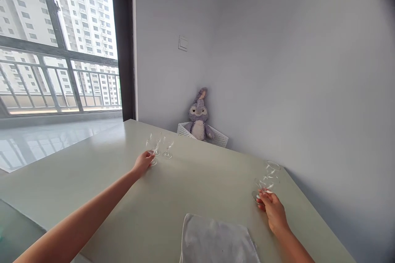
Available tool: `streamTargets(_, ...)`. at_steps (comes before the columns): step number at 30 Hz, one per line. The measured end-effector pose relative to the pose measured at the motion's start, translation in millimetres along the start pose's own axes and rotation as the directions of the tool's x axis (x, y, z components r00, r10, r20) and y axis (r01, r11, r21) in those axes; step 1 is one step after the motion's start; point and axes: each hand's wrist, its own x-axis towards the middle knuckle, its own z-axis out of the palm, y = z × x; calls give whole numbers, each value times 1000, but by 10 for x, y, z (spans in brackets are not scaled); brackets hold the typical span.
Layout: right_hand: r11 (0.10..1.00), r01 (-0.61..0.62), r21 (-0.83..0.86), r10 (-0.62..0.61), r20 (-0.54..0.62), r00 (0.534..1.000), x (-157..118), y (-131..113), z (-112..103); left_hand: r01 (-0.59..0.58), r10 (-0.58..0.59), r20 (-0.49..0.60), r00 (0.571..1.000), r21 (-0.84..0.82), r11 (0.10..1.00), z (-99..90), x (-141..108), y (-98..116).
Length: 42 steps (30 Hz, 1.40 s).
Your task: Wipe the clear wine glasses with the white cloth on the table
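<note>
My left hand (pixel 144 163) is closed on the stem of a clear stemmed glass (pixel 153 162) at the left middle of the table. Two more stemmed glasses stand close by, one just behind it and another (pixel 167 155) to its right. On the right, my right hand (pixel 271 209) pinches the stem of a clear glass (pixel 266 184), which is tilted with its foot toward the left. Behind that one is another clear glass (pixel 273 168), apparently upside down. A grey folded cloth (pixel 217 241) lies at the table's near edge between my arms.
The pale table (pixel 197 181) reaches back to a white perforated basket (pixel 219 137) holding a purple plush rabbit (pixel 199 117). Grey walls border the back and right. A large window (pixel 83 41) is at the left.
</note>
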Motion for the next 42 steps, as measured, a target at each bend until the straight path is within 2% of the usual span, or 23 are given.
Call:
streamTargets(4, 996, -64, 60, 56, 120, 991, -260, -78, 284, -38, 33, -269, 962, -12, 999, 40, -259, 40)
streamTargets(6, 994, -86, 72, 70, 210, 975, -440, -124, 491, -96, 72, -292, 954, -68, 993, 157, -453, 68)
streamTargets(8, 993, -93, 65, 69, 304, 950, -630, -169, 701, -141, 113, -187, 976, -139, 980, 319, -662, 115)
streamTargets(11, 996, -74, 40, 50, 431, 901, -832, -212, 914, -139, 149, 58, 987, -156, 978, 531, -933, 228)
streamTargets(13, 999, -42, 24, 28, 411, 911, -835, -209, 933, -123, 149, 183, 972, -149, 981, 600, -1052, 314)
streamTargets(15, 999, 11, 31, -18, 265, 964, -705, -182, 838, -97, 133, 262, 956, -146, 985, 610, -1119, 380)
streamTargets(17, 997, 57, 57, -59, 21, 998, -463, -151, 651, -59, 103, 321, 942, -143, 988, 592, -1156, 407)
streamTargets(18, 994, 63, 87, -51, -135, 990, -317, -142, 540, -37, 86, 351, 933, -144, 989, 583, -1172, 406)
streamTargets(19, 993, 58, 101, -35, -210, 977, -162, -141, 429, -15, 71, 382, 921, -148, 989, 579, -1189, 399)
streamTargets(21, 991, 53, 121, -19, -269, 963, 140, -166, 238, 26, 49, 436, 898, -164, 986, 597, -1228, 378)
streamTargets(23, 988, 38, 149, -3, -234, 972, 391, -217, 131, 58, 36, 480, 877, -180, 982, 653, -1263, 366)
streamTargets(26, 984, -7, 176, 23, -91, 996, 602, -281, 155, 120, -4, 548, 837, -176, 977, 772, -1282, 370)
streamTargets(29, 986, -52, 156, 51, 8, 999, 605, -259, 328, 181, -41, 643, 765, -154, 971, 867, -1255, 351)
streamTargets(31, 990, -71, 125, 67, 34, 997, 521, -201, 464, 193, -55, 660, 749, -138, 971, 889, -1203, 308)
streamTargets(32, 991, -76, 109, 71, 48, 996, 461, -169, 527, 189, -58, 646, 761, -136, 973, 883, -1162, 280)
streamTargets(37, 995, -86, 47, 75, 194, 978, 88, -92, 763, 156, -65, 444, 894, -171, 973, 696, -787, 143)
streamTargets(39, 996, -90, 22, 81, 271, 959, -64, -102, 833, 158, -75, 395, 916, -180, 971, 591, -604, 113)
streamTargets(42, 996, -92, 3, 84, 385, 919, -277, -126, 923, 160, -76, 374, 924, -197, 967, 473, -380, 101)
